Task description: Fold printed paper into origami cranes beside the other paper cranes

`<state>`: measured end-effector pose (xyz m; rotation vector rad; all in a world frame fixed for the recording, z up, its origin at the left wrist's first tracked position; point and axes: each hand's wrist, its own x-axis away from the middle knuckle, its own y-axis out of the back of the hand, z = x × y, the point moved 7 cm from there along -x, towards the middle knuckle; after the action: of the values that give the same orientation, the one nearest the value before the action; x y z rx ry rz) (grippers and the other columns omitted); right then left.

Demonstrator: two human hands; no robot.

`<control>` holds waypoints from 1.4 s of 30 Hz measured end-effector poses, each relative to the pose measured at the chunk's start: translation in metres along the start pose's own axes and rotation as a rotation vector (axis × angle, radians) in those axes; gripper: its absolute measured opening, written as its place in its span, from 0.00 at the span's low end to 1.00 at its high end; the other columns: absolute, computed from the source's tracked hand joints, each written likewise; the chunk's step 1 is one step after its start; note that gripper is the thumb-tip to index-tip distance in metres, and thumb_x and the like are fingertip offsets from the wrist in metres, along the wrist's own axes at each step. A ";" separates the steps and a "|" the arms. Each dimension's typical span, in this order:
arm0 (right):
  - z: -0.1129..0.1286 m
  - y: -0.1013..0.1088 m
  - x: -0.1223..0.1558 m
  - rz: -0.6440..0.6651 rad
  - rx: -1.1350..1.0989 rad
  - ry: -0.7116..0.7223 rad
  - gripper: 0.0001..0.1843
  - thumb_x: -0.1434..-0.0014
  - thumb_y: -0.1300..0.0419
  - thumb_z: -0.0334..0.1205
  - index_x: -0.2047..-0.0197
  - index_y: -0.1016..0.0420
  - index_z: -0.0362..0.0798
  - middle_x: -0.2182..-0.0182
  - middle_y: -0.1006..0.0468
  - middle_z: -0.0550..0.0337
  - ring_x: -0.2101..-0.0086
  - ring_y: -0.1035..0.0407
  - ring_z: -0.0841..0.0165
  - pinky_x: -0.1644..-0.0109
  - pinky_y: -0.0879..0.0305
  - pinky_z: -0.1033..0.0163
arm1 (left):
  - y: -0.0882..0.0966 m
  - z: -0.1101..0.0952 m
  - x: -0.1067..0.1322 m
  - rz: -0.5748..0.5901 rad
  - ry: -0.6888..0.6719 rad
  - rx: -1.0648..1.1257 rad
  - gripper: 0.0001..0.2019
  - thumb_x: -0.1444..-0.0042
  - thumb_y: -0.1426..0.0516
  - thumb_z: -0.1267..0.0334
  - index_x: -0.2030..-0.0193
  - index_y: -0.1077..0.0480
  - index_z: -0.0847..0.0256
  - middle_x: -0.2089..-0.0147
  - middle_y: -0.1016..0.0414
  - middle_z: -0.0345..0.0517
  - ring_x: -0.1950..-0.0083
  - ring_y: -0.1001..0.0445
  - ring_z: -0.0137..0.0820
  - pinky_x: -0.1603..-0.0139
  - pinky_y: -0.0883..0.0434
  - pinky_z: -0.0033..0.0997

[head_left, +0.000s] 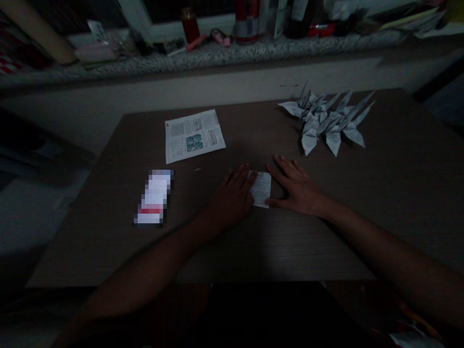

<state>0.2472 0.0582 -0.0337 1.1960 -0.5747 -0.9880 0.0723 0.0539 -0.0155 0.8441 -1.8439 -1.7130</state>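
Your left hand lies flat and open on the table, and its fingertips rest on the left edge of a small square of printed paper. Your right hand is flat too, with its fingers spread, just beside the paper's right edge. Neither hand is pinching. The paper lies flat between your hands on the brown wood table.

Up and to the right is a pile of folded paper birds. Up and to the left is a printed paper sheet. Farther left is a white packet, too blurred to tell what it is. Past the table, a speckled stone shelf holds a red and white can.
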 end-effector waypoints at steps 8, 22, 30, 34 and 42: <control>0.009 0.000 0.005 0.026 0.030 0.031 0.58 0.41 0.37 0.68 0.20 0.55 0.46 0.22 0.57 0.40 0.25 0.62 0.46 0.24 0.66 0.35 | 0.000 0.001 0.001 -0.002 -0.004 -0.001 0.30 0.28 0.54 0.62 0.22 0.49 0.67 0.19 0.55 0.61 0.18 0.56 0.46 0.20 0.53 0.56; 0.016 0.001 0.007 0.055 0.035 0.054 0.54 0.35 0.43 0.67 0.19 0.63 0.52 0.23 0.52 0.49 0.25 0.63 0.47 0.24 0.65 0.32 | 0.000 0.016 0.004 0.047 -0.090 0.060 0.30 0.24 0.56 0.52 0.21 0.53 0.62 0.18 0.59 0.57 0.18 0.60 0.41 0.20 0.51 0.50; 0.018 0.002 0.009 0.053 0.048 0.069 0.55 0.35 0.44 0.69 0.19 0.66 0.53 0.23 0.53 0.49 0.25 0.63 0.47 0.24 0.64 0.32 | 0.009 0.066 0.012 0.079 -0.053 0.063 0.39 0.27 0.51 0.44 0.19 0.61 0.61 0.18 0.61 0.53 0.18 0.62 0.40 0.19 0.56 0.51; 0.018 0.002 0.009 0.057 0.037 0.064 0.55 0.35 0.44 0.68 0.19 0.67 0.54 0.22 0.53 0.50 0.25 0.63 0.47 0.24 0.64 0.31 | 0.013 0.073 0.013 0.100 -0.086 0.087 0.38 0.29 0.48 0.44 0.19 0.57 0.52 0.18 0.61 0.48 0.18 0.61 0.41 0.20 0.54 0.53; 0.017 0.001 0.010 0.052 0.064 0.078 0.54 0.34 0.45 0.68 0.19 0.67 0.52 0.23 0.53 0.49 0.25 0.62 0.46 0.25 0.63 0.31 | 0.013 0.073 0.013 0.074 -0.126 0.120 0.29 0.26 0.50 0.49 0.22 0.48 0.47 0.17 0.62 0.46 0.17 0.62 0.40 0.20 0.56 0.54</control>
<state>0.2388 0.0412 -0.0294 1.2644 -0.5763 -0.8810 0.0097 0.0955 -0.0110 0.7185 -2.0525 -1.6568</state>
